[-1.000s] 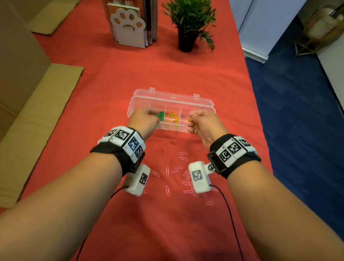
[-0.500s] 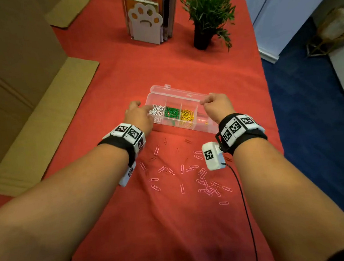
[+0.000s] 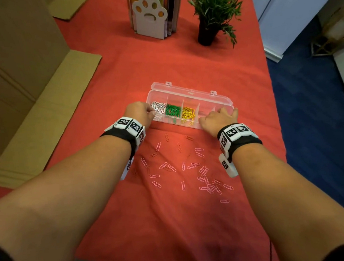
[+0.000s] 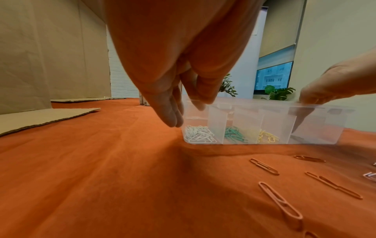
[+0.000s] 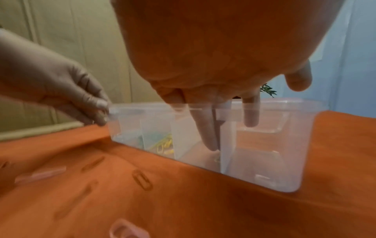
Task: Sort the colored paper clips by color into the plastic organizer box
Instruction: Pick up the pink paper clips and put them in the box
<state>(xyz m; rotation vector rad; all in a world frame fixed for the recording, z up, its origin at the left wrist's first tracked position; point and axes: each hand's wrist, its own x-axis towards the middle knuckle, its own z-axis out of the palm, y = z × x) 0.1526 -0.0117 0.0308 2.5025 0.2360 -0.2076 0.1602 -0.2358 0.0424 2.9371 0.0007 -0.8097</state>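
The clear plastic organizer box (image 3: 190, 91) lies open on the red cloth, holding white clips (image 3: 158, 108), green clips (image 3: 172, 110) and yellow clips (image 3: 188, 113) in its three left compartments. My left hand (image 3: 151, 114) pinches the box's left end wall, thumb inside and fingers (image 4: 173, 117) outside. My right hand (image 3: 223, 114) lies over the box's right end, its straight fingers (image 5: 207, 133) dipping into the two right compartments and holding nothing I can see. Several pink clips (image 3: 182, 166) lie scattered on the cloth between my forearms.
A paw-shaped bookend with books (image 3: 149, 14) and a small potted plant (image 3: 213, 9) stand at the table's far end. Cardboard sheets (image 3: 42, 120) lie along the left. The table's right edge drops to blue floor (image 3: 318, 118).
Both hands have left the middle compartments, where they held green and yellow clips, and gone to the box's two ends. The view has tilted down and shows more pink clips.
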